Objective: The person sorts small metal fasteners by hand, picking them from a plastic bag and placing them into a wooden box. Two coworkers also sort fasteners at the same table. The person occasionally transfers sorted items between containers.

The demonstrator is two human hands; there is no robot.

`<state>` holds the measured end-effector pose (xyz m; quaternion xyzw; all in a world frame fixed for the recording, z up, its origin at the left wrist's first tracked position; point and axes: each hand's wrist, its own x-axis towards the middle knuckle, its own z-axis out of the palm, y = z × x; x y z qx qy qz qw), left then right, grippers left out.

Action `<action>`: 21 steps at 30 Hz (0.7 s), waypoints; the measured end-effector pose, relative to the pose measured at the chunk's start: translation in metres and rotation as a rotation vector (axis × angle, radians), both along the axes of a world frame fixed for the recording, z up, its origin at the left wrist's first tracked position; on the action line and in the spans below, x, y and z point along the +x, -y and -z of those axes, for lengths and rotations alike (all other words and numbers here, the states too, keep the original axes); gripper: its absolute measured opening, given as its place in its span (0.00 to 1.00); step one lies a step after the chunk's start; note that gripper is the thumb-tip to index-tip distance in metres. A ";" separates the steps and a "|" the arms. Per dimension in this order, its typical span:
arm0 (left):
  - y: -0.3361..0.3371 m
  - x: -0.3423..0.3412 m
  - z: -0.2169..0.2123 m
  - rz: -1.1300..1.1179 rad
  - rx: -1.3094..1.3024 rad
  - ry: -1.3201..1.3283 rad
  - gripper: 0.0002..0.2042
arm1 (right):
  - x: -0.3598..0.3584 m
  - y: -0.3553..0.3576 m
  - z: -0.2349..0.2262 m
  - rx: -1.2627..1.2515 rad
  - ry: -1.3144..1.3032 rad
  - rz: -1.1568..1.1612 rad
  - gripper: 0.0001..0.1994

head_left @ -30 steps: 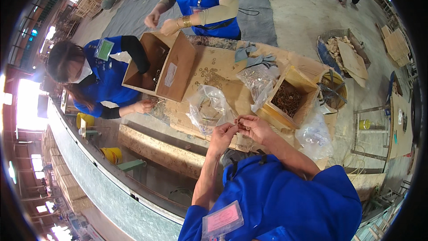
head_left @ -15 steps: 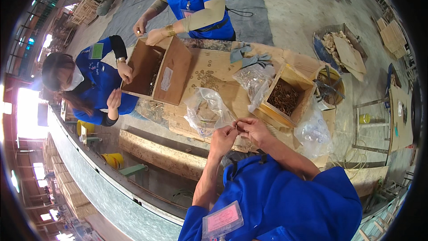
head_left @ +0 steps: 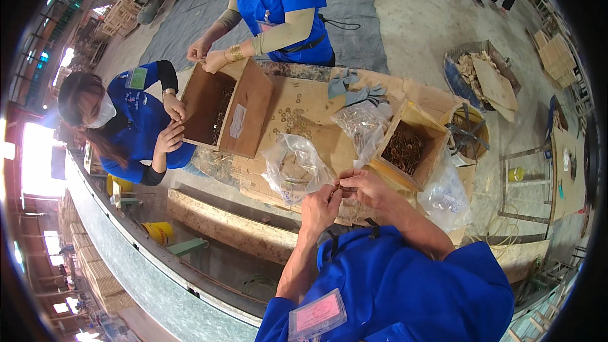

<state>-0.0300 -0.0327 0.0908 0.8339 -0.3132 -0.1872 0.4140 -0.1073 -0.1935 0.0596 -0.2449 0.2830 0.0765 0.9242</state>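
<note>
Pinching a small metal part (head_left: pixel 345 188) between both hands, left hand (head_left: pixel 320 206) and right hand (head_left: pixel 367 189) closed on it. Just beside a clear plastic bag (head_left: pixel 291 168) on a cardboard-covered table (head_left: pixel 304 104); concrete workshop floor (head_left: pixel 418 19) beyond.

Glossy clear plastic bag (head_left: pixel 292 166), matt brown cardboard box (head_left: pixel 408 145), rough wooden beam (head_left: pixel 234 228).
</note>
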 end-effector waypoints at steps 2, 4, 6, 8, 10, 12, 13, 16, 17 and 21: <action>0.004 -0.001 -0.004 0.002 -0.004 0.045 0.08 | 0.000 0.005 0.001 -0.017 0.000 -0.054 0.10; 0.006 0.001 -0.004 0.000 0.004 0.095 0.08 | 0.001 0.008 0.002 -0.037 0.012 -0.130 0.10; 0.005 0.004 -0.002 -0.003 0.023 0.149 0.09 | 0.002 0.007 0.003 0.000 -0.008 -0.150 0.10; 0.005 0.007 -0.002 0.000 0.007 0.139 0.09 | 0.003 0.005 0.003 0.037 -0.010 -0.143 0.09; 0.006 0.008 -0.005 -0.006 -0.060 -0.004 0.10 | 0.002 0.003 0.003 0.081 0.002 -0.100 0.09; 0.008 0.009 -0.013 -0.019 -0.177 -0.280 0.12 | 0.001 0.003 0.006 0.144 0.046 -0.072 0.09; 0.006 0.013 -0.013 -0.054 -0.202 -0.354 0.12 | 0.002 0.001 0.004 0.178 0.069 -0.063 0.09; 0.002 0.024 -0.008 -0.062 -0.245 -0.504 0.14 | 0.001 -0.006 -0.002 -0.012 0.008 -0.095 0.07; 0.000 0.024 -0.004 -0.032 -0.235 -0.486 0.13 | 0.001 -0.006 0.001 -0.088 -0.007 -0.163 0.06; -0.004 0.024 0.010 -0.002 -0.367 -0.485 0.12 | 0.005 -0.005 0.006 -0.263 -0.038 -0.323 0.08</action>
